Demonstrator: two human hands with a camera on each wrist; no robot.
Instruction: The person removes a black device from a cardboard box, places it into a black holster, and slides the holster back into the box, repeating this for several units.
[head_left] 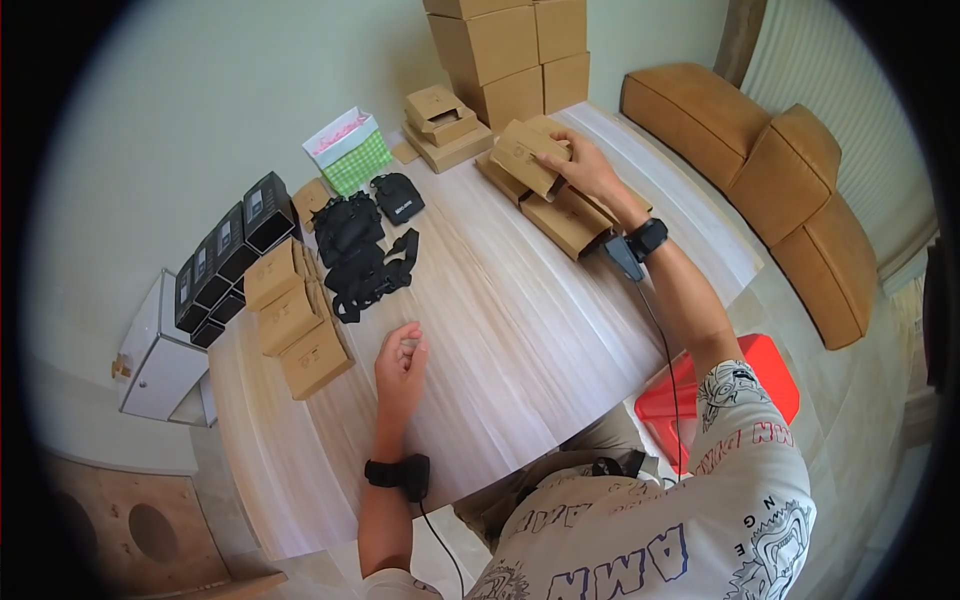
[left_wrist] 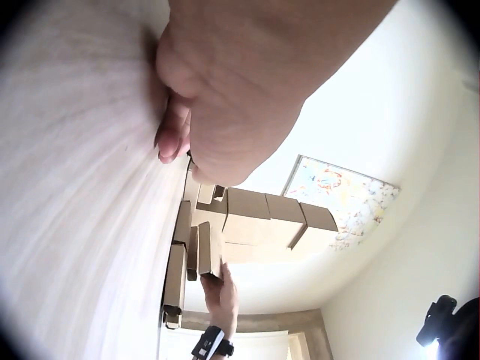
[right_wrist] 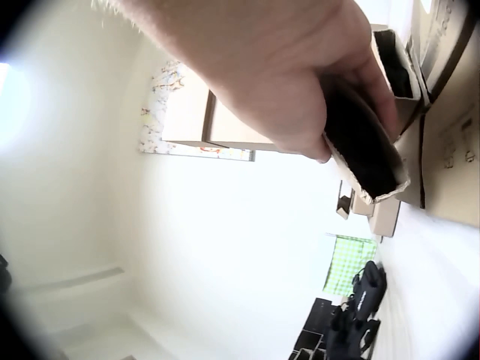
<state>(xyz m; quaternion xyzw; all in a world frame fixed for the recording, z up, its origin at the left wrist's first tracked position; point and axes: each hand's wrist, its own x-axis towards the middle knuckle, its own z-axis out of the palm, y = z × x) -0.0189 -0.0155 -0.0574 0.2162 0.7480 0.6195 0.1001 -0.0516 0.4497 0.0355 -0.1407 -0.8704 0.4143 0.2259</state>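
Printed pale shirt cloth [head_left: 640,530] lies closest to the head camera, in front of the bench [head_left: 480,330]. Toward the bench's far right corner, the right hand [head_left: 588,172] pinches a small brown box [head_left: 525,158], thumb on one side and fingers on the other; the right wrist view shows its open, dark end. It is held tilted over other brown boxes [head_left: 568,225], which crowd the space directly beneath. Nearer the middle of the bench, toward its near edge, the left hand [head_left: 400,365] has its fingers loosely curled, nothing between them.

Tall cartons [head_left: 490,50] block the space behind the held box at the far edge. Just left of them, a small open box [head_left: 438,112] sits on a flatter carton [head_left: 452,150]. Farther left come a green checked bag [head_left: 360,165], a black pouch [head_left: 398,198] and tangled black straps [head_left: 355,250]. Brown cartons [head_left: 310,350] stand toward the left edge, with stacked black boxes [head_left: 225,240] beyond them. A cable [head_left: 665,345] hangs from the right wrist past the near edge, close to a red stool [head_left: 770,375]; a tan sofa [head_left: 740,130] stands off the right edge.
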